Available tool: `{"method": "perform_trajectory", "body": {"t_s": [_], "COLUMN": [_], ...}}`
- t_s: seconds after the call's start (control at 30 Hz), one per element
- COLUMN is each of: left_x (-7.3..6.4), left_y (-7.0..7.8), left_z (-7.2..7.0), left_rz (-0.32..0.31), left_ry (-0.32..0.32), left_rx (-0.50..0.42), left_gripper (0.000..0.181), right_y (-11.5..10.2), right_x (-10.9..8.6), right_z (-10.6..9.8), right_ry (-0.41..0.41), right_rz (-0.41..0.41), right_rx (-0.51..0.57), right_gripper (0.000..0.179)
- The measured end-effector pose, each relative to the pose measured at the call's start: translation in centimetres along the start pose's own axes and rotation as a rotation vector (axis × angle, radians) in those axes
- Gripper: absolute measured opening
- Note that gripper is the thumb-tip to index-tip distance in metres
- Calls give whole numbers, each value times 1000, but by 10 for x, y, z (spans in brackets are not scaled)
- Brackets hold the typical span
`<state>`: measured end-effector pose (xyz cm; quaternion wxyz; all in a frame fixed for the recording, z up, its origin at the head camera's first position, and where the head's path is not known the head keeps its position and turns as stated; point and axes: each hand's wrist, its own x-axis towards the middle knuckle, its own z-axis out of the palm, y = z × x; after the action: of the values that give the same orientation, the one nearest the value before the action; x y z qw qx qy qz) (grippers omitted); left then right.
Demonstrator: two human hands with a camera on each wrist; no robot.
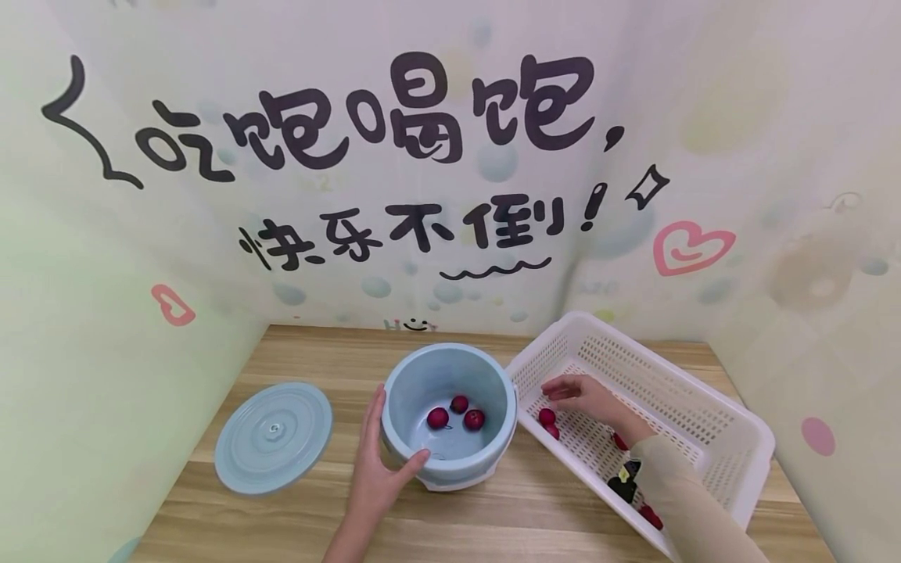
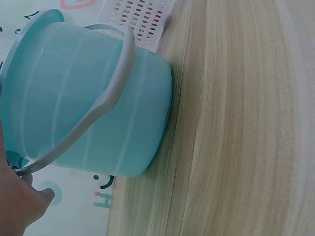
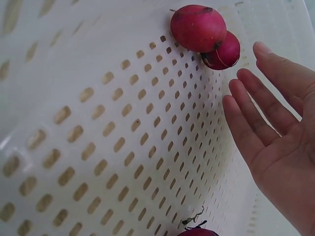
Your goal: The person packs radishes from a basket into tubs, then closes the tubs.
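Note:
A light blue bucket (image 1: 450, 467) stands upright with three red radishes (image 1: 438, 418) on its bottom. My left hand (image 1: 376, 469) holds its left side, thumb at the front of the rim and fingers along the outside. In the left wrist view, the bucket's pale carrying handle (image 2: 113, 93) hangs down its side. To the right, my right hand (image 1: 587, 399) hovers inside a white perforated basket (image 1: 756, 438), fingers extended and palm bare. Close to its fingertips lie two touching radishes (image 3: 198, 28). Another radish (image 3: 198, 232) shows at the lower edge of the right wrist view.
A round blue lid (image 1: 274, 438) lies on the wooden table (image 1: 296, 524) left of the bucket. More radishes (image 1: 651, 516) sit along the basket's near side, partly behind the right forearm. A printed wall covering (image 1: 422, 297) rises behind the table.

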<state>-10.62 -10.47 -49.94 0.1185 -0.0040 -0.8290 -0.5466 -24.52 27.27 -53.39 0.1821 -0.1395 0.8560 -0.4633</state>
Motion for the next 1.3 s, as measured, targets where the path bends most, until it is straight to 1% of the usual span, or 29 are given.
{"method": "perform_trajectory", "body": {"t_s": [0.23,0.43,0.57,0.63,0.73,0.9,1.23,1.3], "left_x": [0,0,0,0,0,-1,-1,-1], "left_y": [1,-1,-2,-2,-2,-2,-2,-1], "left_z": [1,1,1,2,2,2,1,1], "left_rz": [5,19,28,31,35,39,29,26], "left_ry": [5,9,12,12,13,14,10,9], "left_rx": [-9,-16,-17,-18,-19,-19,-21,-20], "left_gripper": [106,105,106,106,106,105,105,105], "right_y": [-1,0,3,4,6,9,11,11], "right_x": [-1,-2,-2,-2,-1,1,2,2], "right_z": [0,0,0,-1,-1,0,1,1], "right_ry": [-43,-69,-98,-119,-140,-144,-114,-105], "right_rz": [9,-5,-58,-104,-121,-86,-62,-43], "right_rx": [-11,-26,-46,-51,-41,-41,-117,-126], "right_gripper": [40,42,41,41,42,41,32,31]}}
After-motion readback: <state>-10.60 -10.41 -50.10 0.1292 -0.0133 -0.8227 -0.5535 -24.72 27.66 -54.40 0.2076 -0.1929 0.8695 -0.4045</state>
